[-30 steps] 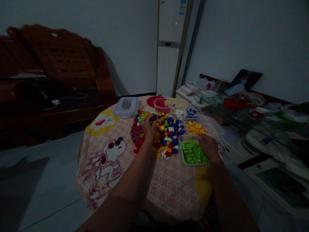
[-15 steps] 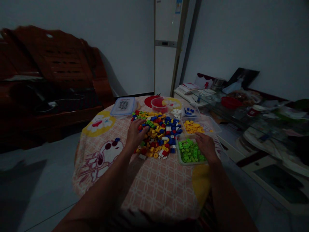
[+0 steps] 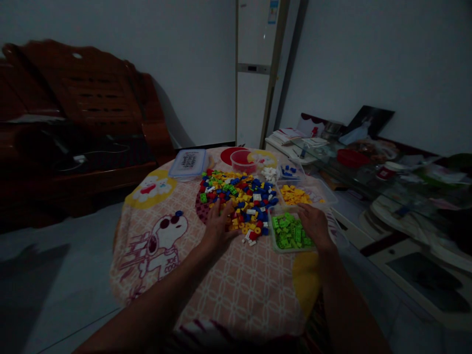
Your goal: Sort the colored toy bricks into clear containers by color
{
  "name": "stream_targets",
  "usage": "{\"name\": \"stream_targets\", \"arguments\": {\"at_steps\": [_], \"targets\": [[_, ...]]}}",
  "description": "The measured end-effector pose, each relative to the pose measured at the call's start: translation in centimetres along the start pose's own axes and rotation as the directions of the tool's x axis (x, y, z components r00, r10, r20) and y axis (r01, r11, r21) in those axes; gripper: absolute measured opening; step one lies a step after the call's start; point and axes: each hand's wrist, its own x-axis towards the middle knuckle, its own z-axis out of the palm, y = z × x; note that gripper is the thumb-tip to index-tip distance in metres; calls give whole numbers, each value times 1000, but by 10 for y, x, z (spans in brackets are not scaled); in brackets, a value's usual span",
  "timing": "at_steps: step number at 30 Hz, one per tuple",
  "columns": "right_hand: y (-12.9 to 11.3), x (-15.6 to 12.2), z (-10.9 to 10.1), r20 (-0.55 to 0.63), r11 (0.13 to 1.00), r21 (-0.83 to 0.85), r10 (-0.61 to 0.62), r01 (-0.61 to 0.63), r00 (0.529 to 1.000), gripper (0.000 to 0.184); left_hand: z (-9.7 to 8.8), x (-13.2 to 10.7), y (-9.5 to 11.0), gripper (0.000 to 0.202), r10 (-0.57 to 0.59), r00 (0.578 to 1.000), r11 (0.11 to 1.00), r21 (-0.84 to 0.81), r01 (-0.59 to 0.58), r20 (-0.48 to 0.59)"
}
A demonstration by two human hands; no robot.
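Observation:
A heap of mixed toy building bricks [image 3: 245, 196] in red, yellow, blue, white and green lies on the cloth-covered round table [image 3: 236, 285]. At the heap's near left edge, my left hand [image 3: 218, 228] has its fingers spread against the bricks. My right hand [image 3: 313, 223] is curled over the right side of a clear plastic box [image 3: 272, 241], gripping its rim; its fingertips are partly hidden. Light green bricks [image 3: 291, 231] fill that box. Behind it, yellow bricks [image 3: 295, 194] sit in another clear tray [image 3: 324, 189].
Farther back are a small container with blue bricks [image 3: 289, 170], loose white bricks [image 3: 269, 173] and a round clear tub [image 3: 243, 162]. A blue-rimmed lid [image 3: 189, 163] lies back left. A cluttered glass-topped cabinet [image 3: 354, 172] stands to the right, a wooden sofa [image 3: 88, 98] to the left.
My left hand has moved nearer and slightly right, from the heap's left side to its front left edge, pushing bricks inward. My right hand stays at the green-brick box.

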Motion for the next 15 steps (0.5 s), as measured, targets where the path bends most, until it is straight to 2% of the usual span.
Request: {"name": "stream_targets", "arguments": {"at_steps": [3,6,10,12,15], "targets": [[0,0,1,6,1000,6,-4,4,1000,38,7,17,5,82,83,988,995,-44,-90,-133],[1,0,1,16,1000,5,-1,1,1000,40,17,40,6,61,168,952,974,-108,-200,-255],[0,0,0,8,1000,-11,-6,6,1000,39,25,81,7,40,196,941,958,-153,-244,-275],[0,0,0,3,1000,-15,-2,2,1000,39,20,101,8,39,201,937,953,-166,-255,-286],[0,0,0,-6,1000,-12,-6,5,1000,39,-3,124,5,39,181,927,958,-156,-242,-328]]}}
